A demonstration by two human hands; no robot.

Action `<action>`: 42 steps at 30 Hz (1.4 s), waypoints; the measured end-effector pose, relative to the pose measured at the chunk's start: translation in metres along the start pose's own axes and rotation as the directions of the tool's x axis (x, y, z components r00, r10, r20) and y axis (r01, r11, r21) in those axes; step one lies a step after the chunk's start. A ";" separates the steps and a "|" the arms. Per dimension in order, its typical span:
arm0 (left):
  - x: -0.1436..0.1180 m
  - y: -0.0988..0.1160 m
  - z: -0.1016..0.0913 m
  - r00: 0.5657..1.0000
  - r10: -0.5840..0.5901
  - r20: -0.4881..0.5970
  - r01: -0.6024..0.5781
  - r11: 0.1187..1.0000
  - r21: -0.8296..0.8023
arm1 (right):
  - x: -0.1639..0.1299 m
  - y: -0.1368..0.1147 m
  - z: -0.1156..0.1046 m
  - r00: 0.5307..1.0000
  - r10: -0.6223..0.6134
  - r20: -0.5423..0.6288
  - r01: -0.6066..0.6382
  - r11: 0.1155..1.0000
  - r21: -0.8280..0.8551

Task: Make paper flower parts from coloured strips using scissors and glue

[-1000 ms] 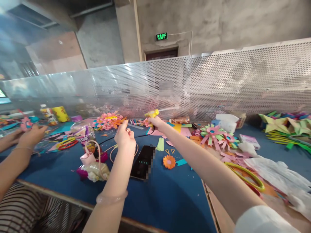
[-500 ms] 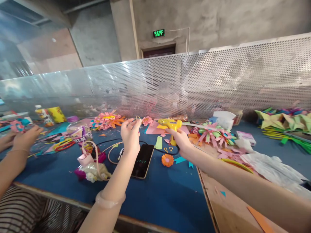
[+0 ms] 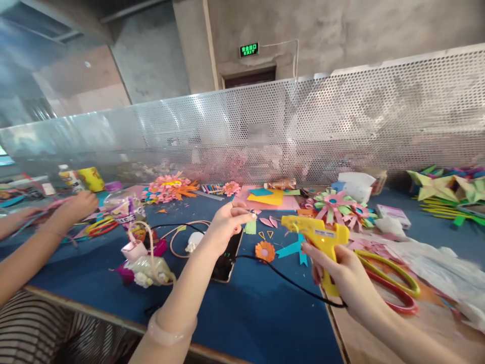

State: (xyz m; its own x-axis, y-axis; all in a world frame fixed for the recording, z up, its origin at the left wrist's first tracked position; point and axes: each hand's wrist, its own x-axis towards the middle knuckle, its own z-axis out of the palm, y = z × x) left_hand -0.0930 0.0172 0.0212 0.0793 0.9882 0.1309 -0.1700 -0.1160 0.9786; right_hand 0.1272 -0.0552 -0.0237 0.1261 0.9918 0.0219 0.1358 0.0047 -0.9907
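Note:
My right hand [image 3: 346, 270] is wrapped round the handle of a yellow glue gun [image 3: 322, 234], its nozzle pointing left. A black cord [image 3: 282, 279] runs from the gun across the table. My left hand [image 3: 226, 225] is closed in a pinch in front of the nozzle, a short gap away; what its fingertips hold is too small to make out. Beneath that hand lies a phone [image 3: 224, 273], partly covered by the wrist. Between my hands, on the table, are an orange paper flower [image 3: 264, 252], a blue paper ribbon [image 3: 288, 249] and small yellow triangular clips [image 3: 270, 234].
Scissors [image 3: 409, 284] with yellow and red handles lie by my right forearm. Pink paper flowers [image 3: 166, 189] and coloured sheets [image 3: 267, 198] line the back, before a perforated metal screen [image 3: 227, 136]. A small pink bag [image 3: 133, 249] stands left. Another person's hand [image 3: 81, 205] works at far left.
My right hand has brought the glue gun from the back of the table to the right and nearer. My left hand has moved slightly right and down. The other person's hand has shifted right.

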 end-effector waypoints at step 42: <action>-0.035 -0.029 0.054 0.892 -0.240 0.382 0.071 0.910 0.407 | -0.008 -0.003 0.005 0.999 0.037 0.010 -0.038 0.994 0.105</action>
State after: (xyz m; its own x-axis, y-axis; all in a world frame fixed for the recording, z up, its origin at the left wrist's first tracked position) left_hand -0.0376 -0.0195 -0.0031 0.4867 0.8717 -0.0577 0.2510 -0.0763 0.9650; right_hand 0.1206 -0.0622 -0.0220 0.1207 0.9926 -0.0162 0.0267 -0.0196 -0.9995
